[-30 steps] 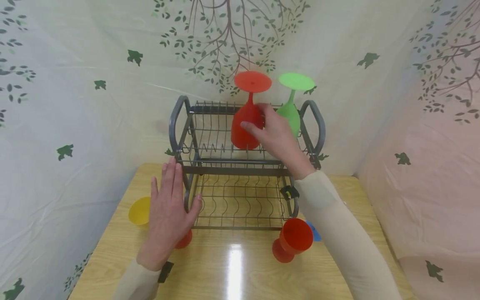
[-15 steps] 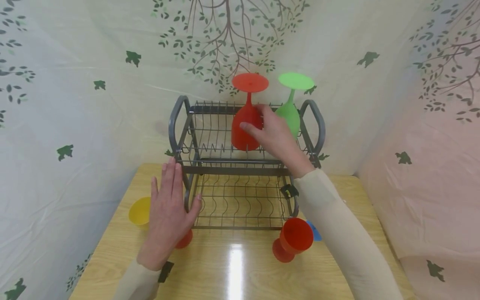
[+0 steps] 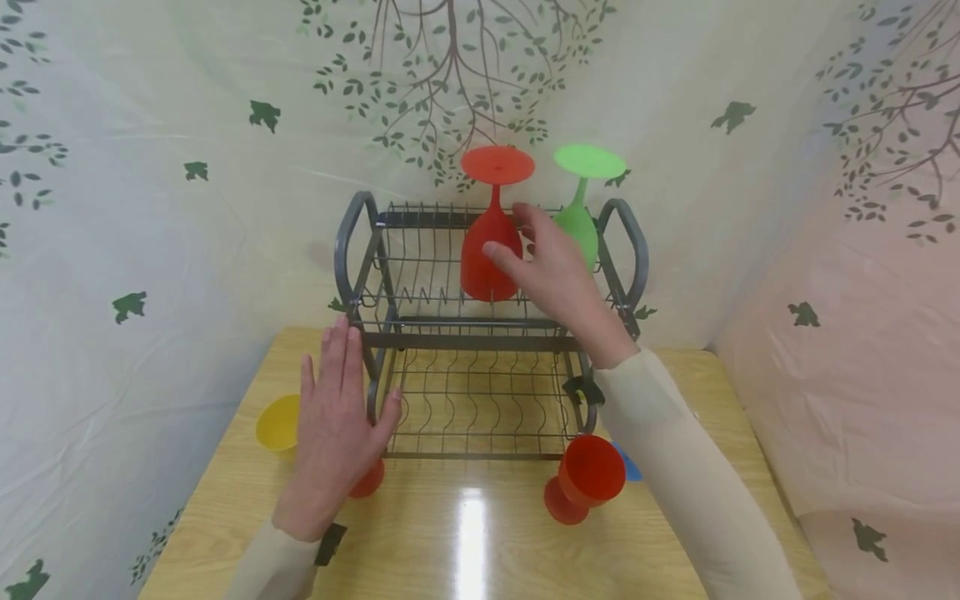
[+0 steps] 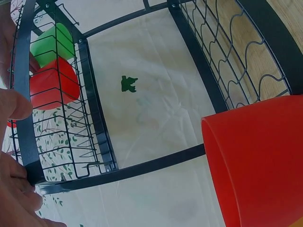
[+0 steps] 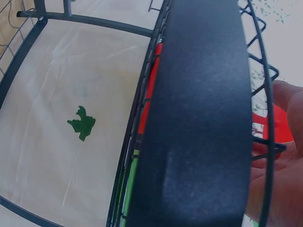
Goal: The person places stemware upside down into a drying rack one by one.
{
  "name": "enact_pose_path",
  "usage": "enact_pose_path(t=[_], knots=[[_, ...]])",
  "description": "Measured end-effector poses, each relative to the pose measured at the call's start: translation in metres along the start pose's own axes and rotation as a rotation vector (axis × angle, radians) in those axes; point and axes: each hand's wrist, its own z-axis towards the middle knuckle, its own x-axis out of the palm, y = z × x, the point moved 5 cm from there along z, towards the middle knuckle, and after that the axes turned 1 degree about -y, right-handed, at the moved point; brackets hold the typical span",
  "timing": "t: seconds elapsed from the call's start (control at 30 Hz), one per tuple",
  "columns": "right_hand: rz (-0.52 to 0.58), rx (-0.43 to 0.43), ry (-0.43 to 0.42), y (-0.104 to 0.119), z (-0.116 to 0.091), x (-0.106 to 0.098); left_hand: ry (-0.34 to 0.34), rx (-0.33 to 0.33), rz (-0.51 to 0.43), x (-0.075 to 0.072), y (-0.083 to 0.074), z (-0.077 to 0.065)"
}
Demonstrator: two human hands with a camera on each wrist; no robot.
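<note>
On the upper tier of a dark dish rack [image 3: 472, 341], a red goblet [image 3: 491, 258] stands upside down, its foot on top. Beside it on the right is an upside-down green goblet [image 3: 579, 229]. My right hand [image 3: 558, 271] lies around the red goblet's right side, thumb overlapping the bowl, fingers loosely bent with a gap showing beside the bowl. My left hand [image 3: 337, 433] has its fingers straight along the rack's left front post. Its thumb [image 4: 16, 106] lies over the rack's bar in the left wrist view.
An upright red goblet [image 3: 592, 471] stands before the rack's right front corner, with a blue item [image 3: 628, 462] behind it. A yellow cup [image 3: 279, 425] and another red goblet [image 3: 367, 479] are partly hidden by my left hand. A patterned sheet [image 3: 187, 250] hangs behind the wooden table [image 3: 420, 533].
My right fingers have loosened and shifted slightly off the red goblet's side. The goblet stays upside down on the upper tier. My left hand keeps its place against the rack.
</note>
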Motion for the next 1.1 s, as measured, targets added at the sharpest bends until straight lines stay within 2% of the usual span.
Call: enact_pose_path(t=[0.17,0.43,0.93,1.1], knots=[[0.029,-0.027,-0.025,0.004,-0.01,-0.006,-0.026,0.005,-0.001,-0.001,-0.002,-0.002],[0.058,-0.061,-0.077,0.011,-0.032,-0.023,-0.033,-0.011,0.008,-0.001,-0.004,-0.004],[0.091,-0.165,-0.251,0.01,-0.082,-0.054,-0.064,-0.01,0.006,-0.001,-0.009,-0.008],[0.08,-0.141,-0.277,0.003,-0.099,-0.061,-0.068,-0.006,0.009,0.0,-0.011,-0.01]])
